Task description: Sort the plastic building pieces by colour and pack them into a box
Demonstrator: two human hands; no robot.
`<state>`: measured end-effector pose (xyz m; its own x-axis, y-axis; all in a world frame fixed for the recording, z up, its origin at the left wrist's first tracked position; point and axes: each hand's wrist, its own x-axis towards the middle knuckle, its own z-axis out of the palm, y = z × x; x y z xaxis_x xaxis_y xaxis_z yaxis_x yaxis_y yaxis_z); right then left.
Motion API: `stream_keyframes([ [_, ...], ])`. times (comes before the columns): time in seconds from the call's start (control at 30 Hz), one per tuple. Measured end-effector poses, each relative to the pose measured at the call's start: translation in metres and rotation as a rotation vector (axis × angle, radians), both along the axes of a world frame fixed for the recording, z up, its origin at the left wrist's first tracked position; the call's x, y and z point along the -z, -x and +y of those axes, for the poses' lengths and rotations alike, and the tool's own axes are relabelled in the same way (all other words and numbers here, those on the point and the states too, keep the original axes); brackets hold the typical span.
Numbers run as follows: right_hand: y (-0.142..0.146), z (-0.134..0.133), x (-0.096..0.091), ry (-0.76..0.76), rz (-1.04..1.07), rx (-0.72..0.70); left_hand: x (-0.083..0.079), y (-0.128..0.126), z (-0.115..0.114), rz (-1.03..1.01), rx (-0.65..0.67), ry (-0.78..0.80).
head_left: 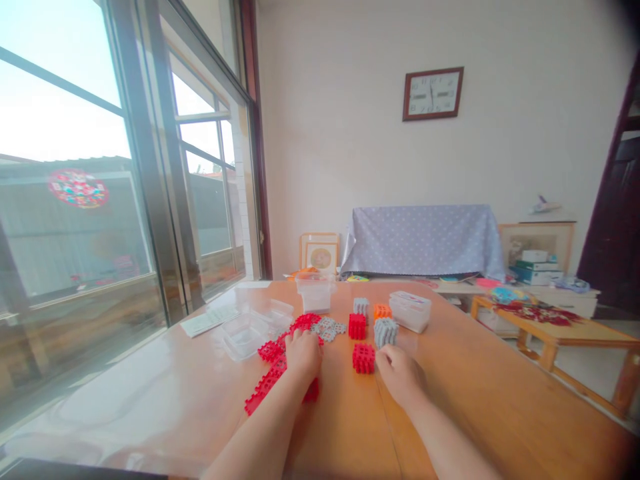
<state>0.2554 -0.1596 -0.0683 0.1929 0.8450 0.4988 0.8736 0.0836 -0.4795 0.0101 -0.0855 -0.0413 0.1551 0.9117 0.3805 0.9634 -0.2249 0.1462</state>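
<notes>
My left hand (303, 355) reaches over a spread of red interlocking plastic pieces (270, 381), fingertips down among them and slightly apart. What lies under the palm is hidden. Grey pieces of the same toothed kind (329, 328) lie just beyond it. My right hand (400, 377) rests on the table with its fingers curled in, right beside a red cube (363, 359) built from such pieces. Whether it touches the cube, or has anything in its fingers, I cannot make out. Behind stand another red cube (357, 327), a grey one (386, 331), and farther back an orange block (383, 311) and a grey block (361, 306).
Clear plastic tubs stand on the wooden table (345, 433): an open one (245, 337) at left, a tall one (315, 293) at the back, and one (410, 311) at right. A printed sheet (209, 321) lies at left by the window. A low wooden stand (565, 327) is off to the right.
</notes>
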Motion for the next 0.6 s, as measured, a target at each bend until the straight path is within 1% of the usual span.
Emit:
stream_keyframes([
  [0.07, 0.0, -0.001, -0.001, -0.012, 0.017, 0.001, -0.003, -0.001, 0.0, -0.101, 0.019, -0.06],
  [0.1, 0.001, -0.002, -0.002, -0.018, 0.029, 0.003, -0.005, -0.003, 0.0, -0.196, 0.041, -0.085],
  [0.17, 0.001, -0.002, -0.003, -0.029, 0.056, 0.008, -0.007, -0.009, 0.0, -0.466, 0.113, -0.088],
  [0.23, 0.0, -0.002, -0.003, -0.04, 0.08, 0.018, -0.008, -0.019, -0.001, -0.814, 0.191, -0.019],
  [0.3, 0.0, -0.003, -0.004, -0.064, 0.102, 0.019, -0.007, -0.03, -0.005, -1.167, 0.243, 0.097],
  [0.37, 0.0, -0.005, -0.005, -0.116, 0.12, -0.008, -0.006, -0.041, -0.013, -1.409, 0.291, 0.25],
  [0.47, 0.001, -0.008, -0.008, -0.217, 0.132, -0.077, -0.005, -0.056, -0.027, -1.577, 0.343, 0.396],
  [0.6, 0.003, -0.01, -0.01, -0.295, 0.161, -0.147, -0.005, -0.071, -0.041, -1.671, 0.416, 0.494],
])
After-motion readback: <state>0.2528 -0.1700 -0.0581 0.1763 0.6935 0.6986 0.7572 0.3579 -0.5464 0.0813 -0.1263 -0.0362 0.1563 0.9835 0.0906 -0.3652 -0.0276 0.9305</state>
